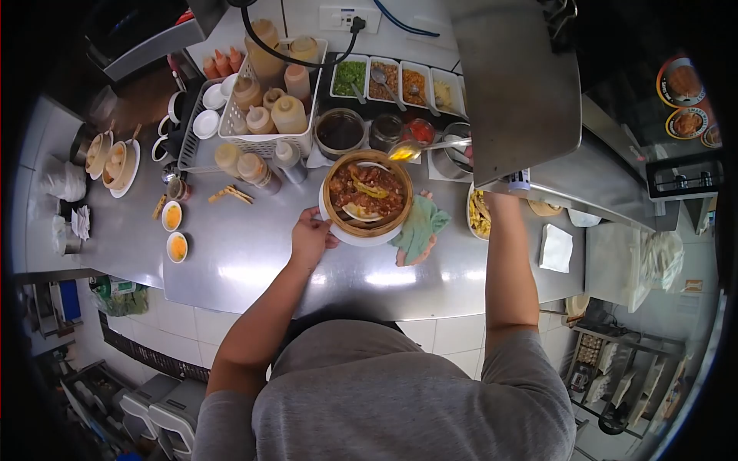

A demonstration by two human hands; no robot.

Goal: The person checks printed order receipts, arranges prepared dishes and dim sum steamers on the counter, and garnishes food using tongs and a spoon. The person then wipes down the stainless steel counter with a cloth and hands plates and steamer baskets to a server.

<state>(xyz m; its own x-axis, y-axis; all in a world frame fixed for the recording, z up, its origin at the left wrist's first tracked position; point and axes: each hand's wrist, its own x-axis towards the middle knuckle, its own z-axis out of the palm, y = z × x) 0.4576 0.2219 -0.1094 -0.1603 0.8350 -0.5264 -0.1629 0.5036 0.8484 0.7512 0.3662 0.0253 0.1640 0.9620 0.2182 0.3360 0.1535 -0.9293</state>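
A round bamboo steamer (329, 203) stands on a white plate (367, 240) in front of me. Inside it lies a dish of dark, saucy meat pieces (375, 192) with yellowish strips on top. My left hand (310, 237) grips the plate's left edge, thumb and fingers closed at the rim. A metal spoon (405, 151) with yellow, oily liquid hangs over the steamer's upper right rim. Its handle runs to my right hand (470, 150), which is mostly hidden behind a metal panel; only a sliver of fingers shows. Against the plate's right side rests a crumpled green cloth (421, 227).
Behind the steamer are a pot of dark sauce (340, 132), topping trays (383, 79) and a white basket (269, 142) of squeeze bottles. The metal panel (526, 100) overhangs the right side. Two small orange-filled cups (177, 247) stand left; folded napkins (556, 248) lie right.
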